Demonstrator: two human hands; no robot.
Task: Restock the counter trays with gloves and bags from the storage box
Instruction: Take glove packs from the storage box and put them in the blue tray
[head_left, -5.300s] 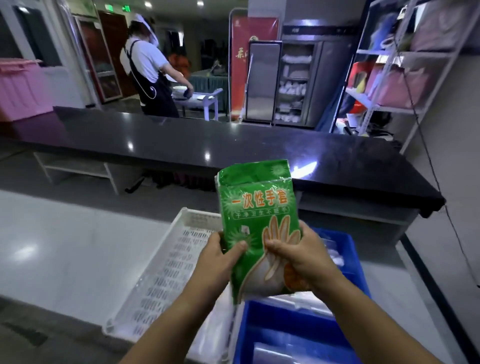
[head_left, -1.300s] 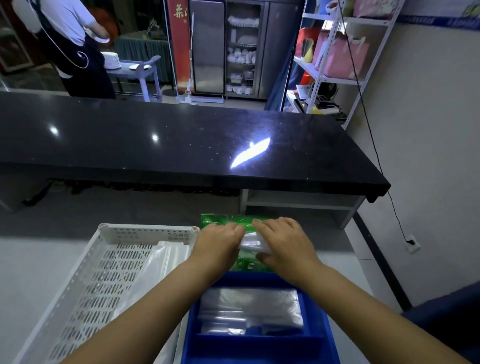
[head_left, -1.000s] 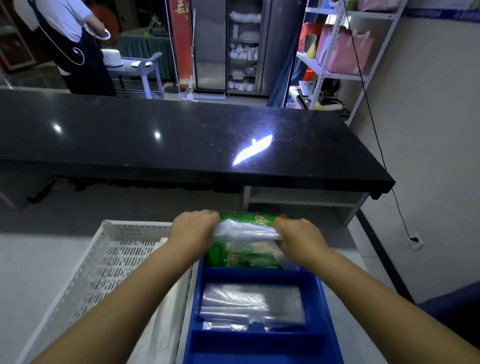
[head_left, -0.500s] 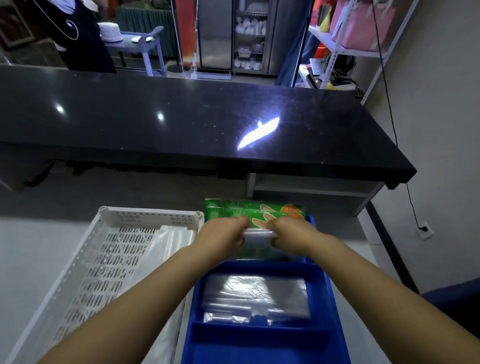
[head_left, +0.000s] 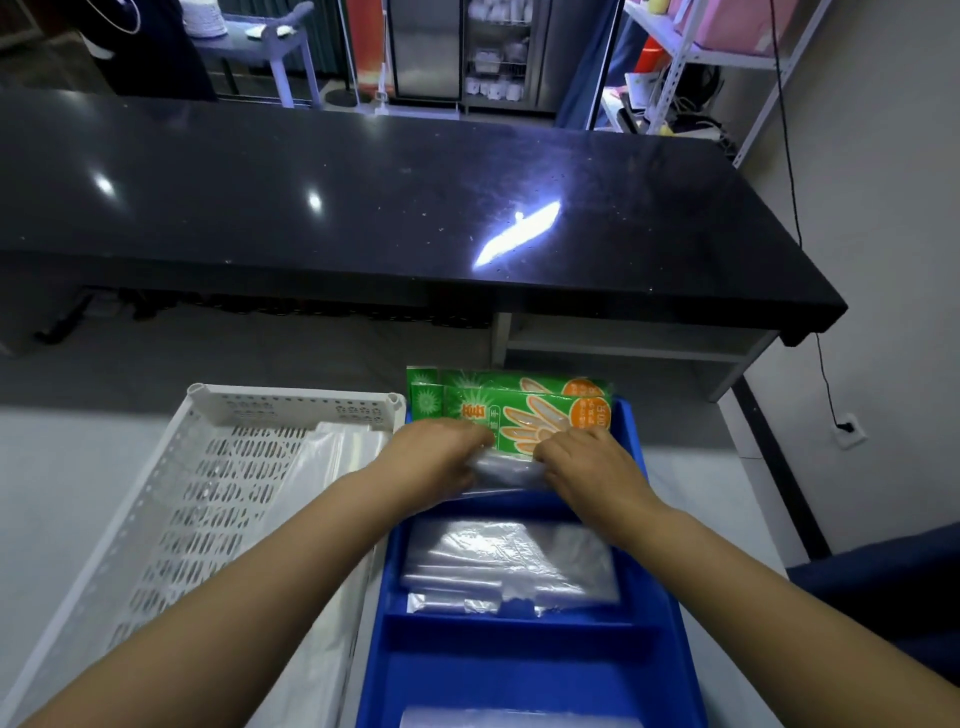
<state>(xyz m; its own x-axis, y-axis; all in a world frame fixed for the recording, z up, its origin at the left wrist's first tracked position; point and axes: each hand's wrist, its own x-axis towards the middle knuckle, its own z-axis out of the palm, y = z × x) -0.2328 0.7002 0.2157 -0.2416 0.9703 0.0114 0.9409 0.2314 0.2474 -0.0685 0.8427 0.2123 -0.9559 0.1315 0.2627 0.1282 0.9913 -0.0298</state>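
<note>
Glove packs: upright just beyond the hands, far compartment of blue tray | left hand, right hand: each pinching an end of clear bag bundle

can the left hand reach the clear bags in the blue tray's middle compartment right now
Probably yes, once it lets go: the left hand grips a clear plastic packet in the far compartment, and the flat stack of clear plastic bags lies uncovered just nearer in the blue plastic tray.
</note>
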